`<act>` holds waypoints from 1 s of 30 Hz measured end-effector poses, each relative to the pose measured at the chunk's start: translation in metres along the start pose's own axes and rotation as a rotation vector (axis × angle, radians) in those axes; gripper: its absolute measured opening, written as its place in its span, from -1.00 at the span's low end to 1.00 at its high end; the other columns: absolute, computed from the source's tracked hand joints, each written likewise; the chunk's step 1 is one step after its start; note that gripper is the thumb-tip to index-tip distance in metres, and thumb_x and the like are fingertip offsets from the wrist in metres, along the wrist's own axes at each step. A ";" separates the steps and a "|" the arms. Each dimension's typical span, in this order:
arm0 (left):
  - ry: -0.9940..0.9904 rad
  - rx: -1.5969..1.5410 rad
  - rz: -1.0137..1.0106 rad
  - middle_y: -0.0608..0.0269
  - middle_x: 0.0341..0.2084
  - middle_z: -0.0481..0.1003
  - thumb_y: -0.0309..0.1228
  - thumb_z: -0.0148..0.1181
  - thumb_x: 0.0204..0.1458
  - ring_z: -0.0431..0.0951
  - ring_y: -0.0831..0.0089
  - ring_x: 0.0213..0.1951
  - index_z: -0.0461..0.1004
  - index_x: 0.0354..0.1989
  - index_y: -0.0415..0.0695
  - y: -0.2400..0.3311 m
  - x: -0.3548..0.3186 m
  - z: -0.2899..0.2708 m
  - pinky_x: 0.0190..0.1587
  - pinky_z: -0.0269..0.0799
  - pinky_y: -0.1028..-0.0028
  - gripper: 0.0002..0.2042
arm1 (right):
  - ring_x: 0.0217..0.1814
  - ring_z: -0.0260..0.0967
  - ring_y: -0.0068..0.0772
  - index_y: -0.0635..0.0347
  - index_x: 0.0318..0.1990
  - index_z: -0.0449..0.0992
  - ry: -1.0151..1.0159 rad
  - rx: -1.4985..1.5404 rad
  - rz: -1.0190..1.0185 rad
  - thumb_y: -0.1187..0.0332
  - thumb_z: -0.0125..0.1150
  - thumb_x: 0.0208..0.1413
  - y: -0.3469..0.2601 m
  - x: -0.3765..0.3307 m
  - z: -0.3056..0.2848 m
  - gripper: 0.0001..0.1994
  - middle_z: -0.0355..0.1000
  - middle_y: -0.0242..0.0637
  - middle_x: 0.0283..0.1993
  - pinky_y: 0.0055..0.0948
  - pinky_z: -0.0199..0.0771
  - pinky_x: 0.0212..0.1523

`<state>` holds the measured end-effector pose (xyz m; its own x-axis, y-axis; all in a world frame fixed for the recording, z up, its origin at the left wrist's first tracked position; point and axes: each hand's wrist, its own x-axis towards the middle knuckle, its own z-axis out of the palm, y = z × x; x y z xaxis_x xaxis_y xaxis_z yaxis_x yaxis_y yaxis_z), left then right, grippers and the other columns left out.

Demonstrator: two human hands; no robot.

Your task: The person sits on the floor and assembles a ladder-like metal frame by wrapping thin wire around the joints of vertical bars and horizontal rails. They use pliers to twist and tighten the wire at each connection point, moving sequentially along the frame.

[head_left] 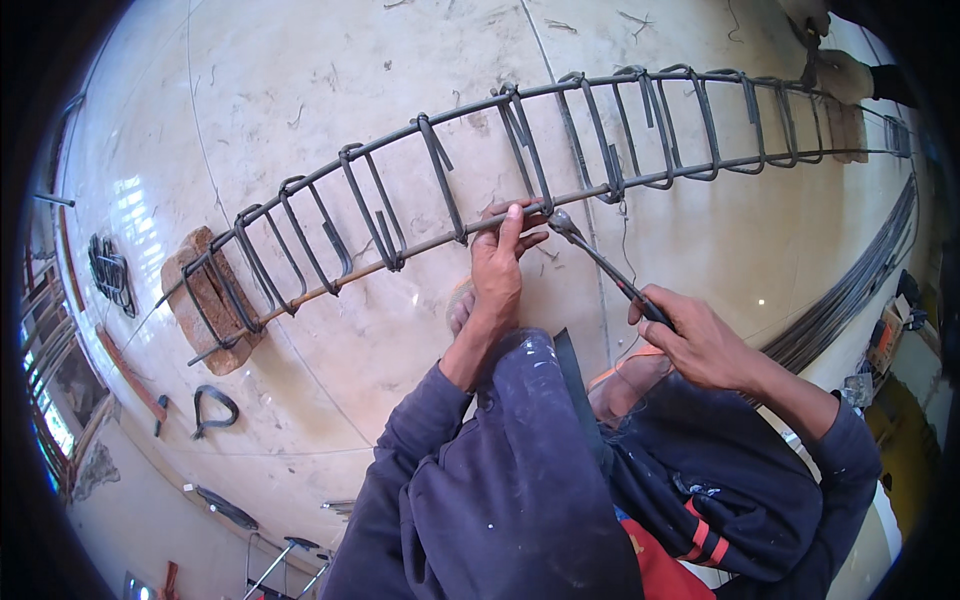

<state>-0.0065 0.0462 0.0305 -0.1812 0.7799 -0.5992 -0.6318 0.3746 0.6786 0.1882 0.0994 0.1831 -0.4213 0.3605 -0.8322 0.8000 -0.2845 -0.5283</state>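
Observation:
A long rebar cage (pixel 430 232), made of parallel steel bars ringed by several bent stirrups, stretches across the floor in front of me. My left hand (pixel 500 268) grips its near bar by a stirrup, the thumb on one side and fingers on the other. In my right hand (pixel 695 338) is a pair of tying pincers (pixel 610 268), held by dark handles. Their jaws meet the joint of near bar and stirrup, just right of my left fingertips. Whether wire sits in the jaws is too small to tell.
A brick block (pixel 212 300) props the cage's left end; another block (pixel 848 132) lies under the right. A co-worker's hand (pixel 843 76) is at the far right end. Loose stirrups (pixel 110 272) lie at left, a bundle of rods (pixel 850 275) at right, a bent bar (pixel 232 408) lower left.

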 end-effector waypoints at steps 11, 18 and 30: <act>-0.008 -0.091 0.029 0.12 -0.22 0.52 -0.31 0.00 0.24 0.55 0.38 -0.13 0.40 -0.10 -0.25 -0.007 0.004 -0.001 0.00 0.49 0.34 -0.75 | -0.41 0.21 -0.25 0.30 -0.16 0.30 0.131 0.061 -0.055 0.41 -0.12 0.24 0.010 0.006 0.029 -0.86 0.24 -0.17 -0.46 -0.30 0.26 -0.32; -0.042 -0.156 0.012 0.05 -0.16 0.52 -0.39 -0.04 0.25 0.56 0.39 -0.14 0.41 -0.11 -0.28 -0.010 0.008 -0.004 0.01 0.51 0.40 -0.80 | -0.35 0.34 0.13 0.30 -0.10 0.24 0.225 0.196 -0.085 0.47 -0.16 0.26 0.028 0.018 0.070 -0.87 0.33 0.01 -0.43 -0.08 0.30 -0.25; 0.043 -0.107 -0.004 0.11 -0.22 0.50 -0.39 -0.04 0.26 0.54 0.40 -0.13 0.37 -0.10 -0.26 -0.010 0.006 -0.003 -0.01 0.50 0.43 -0.81 | -0.26 0.36 0.26 0.29 -0.06 0.21 0.429 0.221 -0.228 0.59 -0.13 0.18 0.063 0.054 0.113 -0.82 0.35 0.13 -0.27 -0.03 0.32 -0.25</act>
<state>-0.0035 0.0455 0.0185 -0.2095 0.7556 -0.6207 -0.7093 0.3195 0.6283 0.1673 0.0006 0.0859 -0.3248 0.7526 -0.5728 0.5798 -0.3200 -0.7492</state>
